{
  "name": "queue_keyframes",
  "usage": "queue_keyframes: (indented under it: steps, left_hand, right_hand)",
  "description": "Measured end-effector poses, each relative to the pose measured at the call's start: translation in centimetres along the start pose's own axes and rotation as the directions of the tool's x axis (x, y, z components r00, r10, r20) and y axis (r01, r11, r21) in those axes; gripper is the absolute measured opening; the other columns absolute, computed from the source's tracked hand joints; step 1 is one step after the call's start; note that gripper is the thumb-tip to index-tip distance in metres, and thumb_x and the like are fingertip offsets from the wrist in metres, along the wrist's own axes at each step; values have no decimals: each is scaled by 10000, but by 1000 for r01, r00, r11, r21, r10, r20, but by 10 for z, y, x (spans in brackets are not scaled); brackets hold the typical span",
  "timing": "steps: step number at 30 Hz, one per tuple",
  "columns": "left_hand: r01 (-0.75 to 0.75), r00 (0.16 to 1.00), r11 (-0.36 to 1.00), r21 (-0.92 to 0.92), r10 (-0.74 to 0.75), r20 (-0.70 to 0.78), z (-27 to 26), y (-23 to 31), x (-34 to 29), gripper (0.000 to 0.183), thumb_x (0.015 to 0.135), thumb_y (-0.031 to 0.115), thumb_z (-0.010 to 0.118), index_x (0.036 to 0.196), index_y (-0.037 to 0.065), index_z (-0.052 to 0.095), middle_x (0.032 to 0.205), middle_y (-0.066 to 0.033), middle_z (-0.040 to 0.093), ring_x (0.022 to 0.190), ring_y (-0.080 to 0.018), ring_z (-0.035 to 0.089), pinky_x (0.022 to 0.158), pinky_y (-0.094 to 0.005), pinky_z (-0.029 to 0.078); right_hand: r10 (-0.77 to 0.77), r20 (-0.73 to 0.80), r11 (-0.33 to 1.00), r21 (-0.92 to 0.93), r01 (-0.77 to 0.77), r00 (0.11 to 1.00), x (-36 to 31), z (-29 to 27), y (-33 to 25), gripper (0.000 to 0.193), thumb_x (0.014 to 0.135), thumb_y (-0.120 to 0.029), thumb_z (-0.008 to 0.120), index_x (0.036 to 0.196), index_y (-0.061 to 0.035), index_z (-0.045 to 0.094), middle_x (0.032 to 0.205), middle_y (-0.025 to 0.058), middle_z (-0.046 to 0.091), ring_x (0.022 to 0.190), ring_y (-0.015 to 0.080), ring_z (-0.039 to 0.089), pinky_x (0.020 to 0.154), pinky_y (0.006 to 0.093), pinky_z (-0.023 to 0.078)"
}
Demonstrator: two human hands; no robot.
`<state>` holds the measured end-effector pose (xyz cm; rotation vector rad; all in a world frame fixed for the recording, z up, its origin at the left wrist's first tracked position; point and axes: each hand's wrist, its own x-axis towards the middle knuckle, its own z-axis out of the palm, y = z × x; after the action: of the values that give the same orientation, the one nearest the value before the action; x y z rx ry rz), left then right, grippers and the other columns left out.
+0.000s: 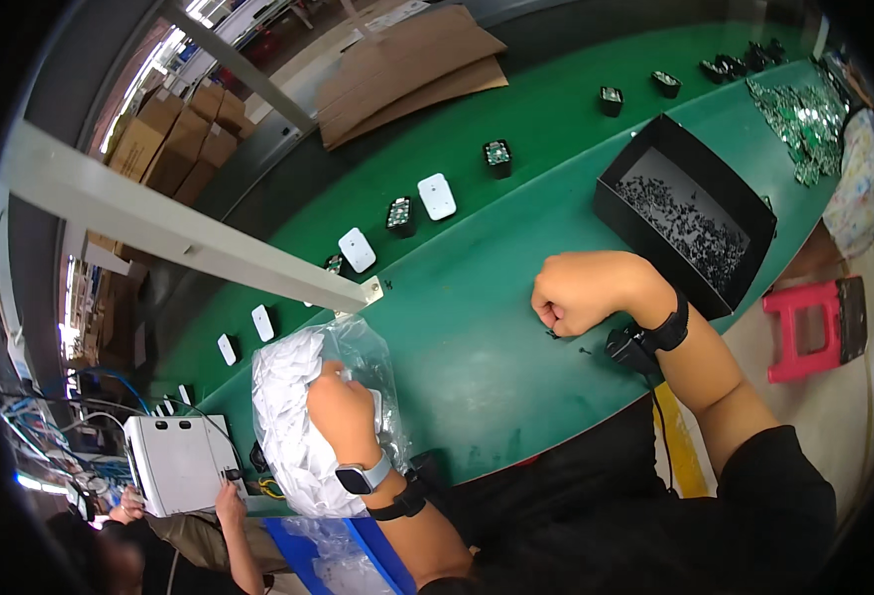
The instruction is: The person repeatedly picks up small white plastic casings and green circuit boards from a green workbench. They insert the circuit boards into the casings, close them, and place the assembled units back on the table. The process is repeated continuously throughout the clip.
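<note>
My left hand [343,412], with a watch and a black band at the wrist, reaches into a clear plastic bag [382,357] full of flat white pieces [283,407]. Its fingertips are hidden among them. My right hand [586,294] is closed low over the green bench, its fingers curled inward. A tiny black piece [553,334] shows at its fingertips; whether it is gripped is unclear. Another small black piece [585,350] lies on the bench just nearer to me. Beyond the right hand stands a black box [645,233] holding many tiny black parts [690,223].
White covers [437,196] and black housings with circuit boards [498,157] line the green belt. Circuit boards [804,119] are heaped far right. A pale post [179,213] crosses the left. A co-worker's hand [229,504] is beside a white machine [179,461]. A red stool [804,327] stands right.
</note>
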<state>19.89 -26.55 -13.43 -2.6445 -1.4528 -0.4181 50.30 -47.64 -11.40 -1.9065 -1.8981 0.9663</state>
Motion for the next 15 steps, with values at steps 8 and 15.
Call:
queue_keyframes:
  steps: [8, 15]
  left_hand:
    - [-54, 989, 650, -758, -69, -130, -21, 77, 14, 238, 877, 22, 593, 1096, -19, 677, 939, -97, 703, 749, -147, 655, 673, -278, 531]
    - [317, 948, -245, -916, 58, 313, 34, 130, 36, 310, 949, 15, 505, 1227, -94, 588, 1094, -159, 679, 963, -244, 693, 786, -339, 597]
  right_hand:
    - [33, -20, 999, -38, -34, 999, -12, 1, -4, 81, 629, -73, 637, 691, -65, 689, 628, 113, 650, 586, 324, 618, 528, 423, 461]
    - [13, -30, 946, -324, -22, 999, -20, 13, -21, 91, 588, -57, 644, 650, 8, 644, 657, 195, 641, 636, 398, 643, 563, 456, 514]
